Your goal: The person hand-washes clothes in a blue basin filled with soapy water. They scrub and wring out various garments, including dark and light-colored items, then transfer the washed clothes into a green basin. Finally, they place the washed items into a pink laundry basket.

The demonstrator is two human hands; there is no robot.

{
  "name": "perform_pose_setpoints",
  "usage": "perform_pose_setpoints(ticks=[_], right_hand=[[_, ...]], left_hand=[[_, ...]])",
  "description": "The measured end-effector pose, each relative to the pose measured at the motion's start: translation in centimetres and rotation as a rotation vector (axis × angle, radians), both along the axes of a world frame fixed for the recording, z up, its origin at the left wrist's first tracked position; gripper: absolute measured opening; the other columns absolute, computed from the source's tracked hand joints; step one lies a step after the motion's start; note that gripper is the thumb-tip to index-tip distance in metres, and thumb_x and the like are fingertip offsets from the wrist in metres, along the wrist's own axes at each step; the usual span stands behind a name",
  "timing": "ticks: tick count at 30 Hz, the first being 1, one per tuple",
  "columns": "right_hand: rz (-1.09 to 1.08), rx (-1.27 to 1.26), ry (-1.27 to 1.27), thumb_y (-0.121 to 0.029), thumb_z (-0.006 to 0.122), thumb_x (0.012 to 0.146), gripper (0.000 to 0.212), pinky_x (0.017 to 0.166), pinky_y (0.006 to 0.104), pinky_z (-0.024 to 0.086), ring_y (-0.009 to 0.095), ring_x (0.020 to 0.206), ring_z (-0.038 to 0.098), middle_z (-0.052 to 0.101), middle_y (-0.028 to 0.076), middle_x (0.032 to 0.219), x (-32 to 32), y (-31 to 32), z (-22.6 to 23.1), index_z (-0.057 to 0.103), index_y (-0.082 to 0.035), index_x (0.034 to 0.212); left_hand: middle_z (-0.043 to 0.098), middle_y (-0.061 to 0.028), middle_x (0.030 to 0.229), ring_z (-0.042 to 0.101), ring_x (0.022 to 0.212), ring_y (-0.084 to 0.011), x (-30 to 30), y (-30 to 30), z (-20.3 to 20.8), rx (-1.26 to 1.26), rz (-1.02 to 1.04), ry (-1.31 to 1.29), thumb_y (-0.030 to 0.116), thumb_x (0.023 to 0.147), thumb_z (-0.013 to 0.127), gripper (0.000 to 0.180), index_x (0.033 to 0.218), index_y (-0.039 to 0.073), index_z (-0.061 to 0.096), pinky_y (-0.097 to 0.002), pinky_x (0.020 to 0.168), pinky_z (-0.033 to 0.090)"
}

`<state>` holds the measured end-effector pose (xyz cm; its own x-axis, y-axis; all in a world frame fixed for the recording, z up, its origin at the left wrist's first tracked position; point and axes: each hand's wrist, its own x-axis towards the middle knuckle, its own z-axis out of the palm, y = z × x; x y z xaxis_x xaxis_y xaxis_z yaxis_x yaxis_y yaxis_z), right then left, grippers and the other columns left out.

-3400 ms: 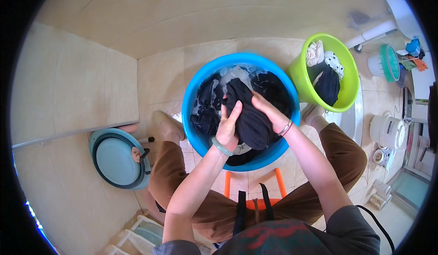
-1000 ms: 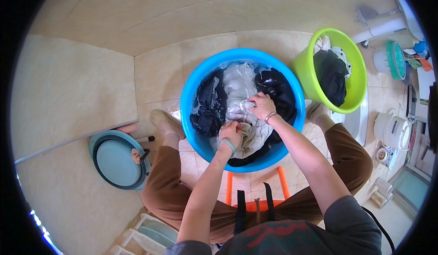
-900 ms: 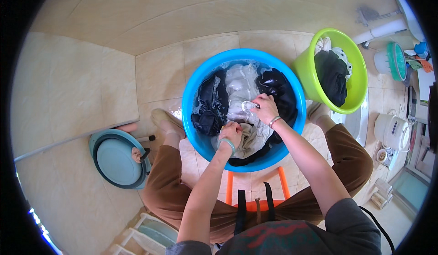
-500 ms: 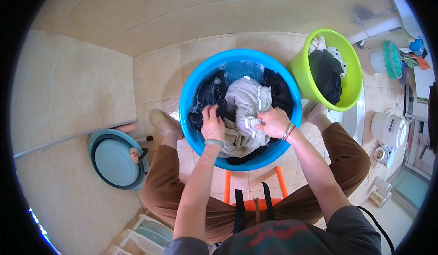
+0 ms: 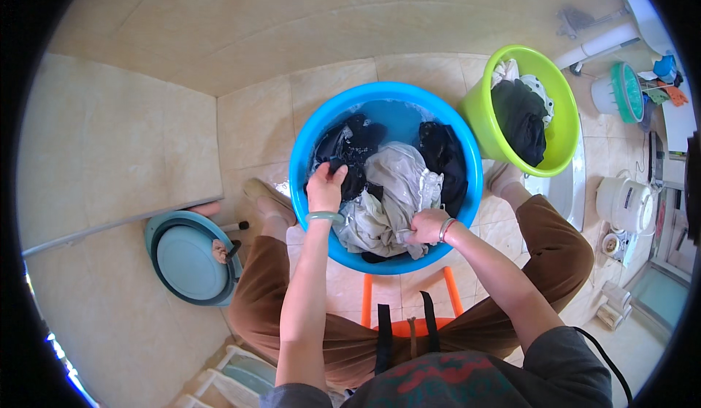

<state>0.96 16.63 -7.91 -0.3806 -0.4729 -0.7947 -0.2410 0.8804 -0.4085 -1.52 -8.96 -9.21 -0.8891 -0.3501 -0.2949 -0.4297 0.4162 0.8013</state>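
A large blue basin (image 5: pixel 301 152) of water stands on the floor between my legs, with wet clothes in it. At its left side my left hand (image 5: pixel 326 187) pinches a bit of a dark garment (image 5: pixel 355 145). My right hand (image 5: pixel 431 227) is closed on the near edge of a light grey garment (image 5: pixel 398 171), which lies bunched in the middle. Beside it is a crumpled off-white cloth (image 5: pixel 364 225); I cannot tell whether the two are one piece. Another dark garment (image 5: pixel 442 158) lies against the right wall of the basin.
A lime-green bucket (image 5: pixel 561 145) holding dark and white clothes stands right of the basin. On the left a folding grey-blue basin (image 5: pixel 191 262) leans near the wall. An orange stool (image 5: pixel 453 291) is beneath me. Farther right are a white appliance (image 5: pixel 624 205) and a small bin (image 5: pixel 628 93).
My right hand has pulled the light grey garment's edge toward me and slightly left. My left hand has moved left and up, off the pale cloth, onto the dark garment. More water shows behind.
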Motion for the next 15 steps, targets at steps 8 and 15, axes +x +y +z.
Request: perform_pose_setpoints(ticks=[8, 15], right_hand=[[-0.558, -0.549, 0.435, -0.021, 0.071, 0.078, 0.056, 0.091, 0.0412, 0.05, 0.036, 0.105, 0.06, 0.062, 0.019, 0.115, -5.5, -1.9, 0.3, 0.052, -0.01, 0.13], [-0.472, -0.517, 0.527, -0.017, 0.078, 0.068, 0.082, 0.11, 0.0458, 0.035, 0.043, 0.132, 0.034, 0.023, 0.017, 0.154, -7.3, -6.8, -2.5, 0.04, -0.016, 0.141]], left_hand=[[0.066, -0.0037, 0.091, 0.066, 0.08, -0.0135, -1.1, 2.9, 18.4, 0.595, 0.097, 0.287, 0.013, 0.095, 0.06, 0.014, 0.105, 0.002, 0.062, -0.0288, 0.064, 0.058], [0.066, -0.0083, 0.094, 0.068, 0.081, -0.0209, -1.2, 3.4, 28.5, 0.865, 0.084, 0.525, 0.012, 0.097, 0.055, 0.016, 0.107, 0.0, 0.059, -0.039, 0.065, 0.061]])
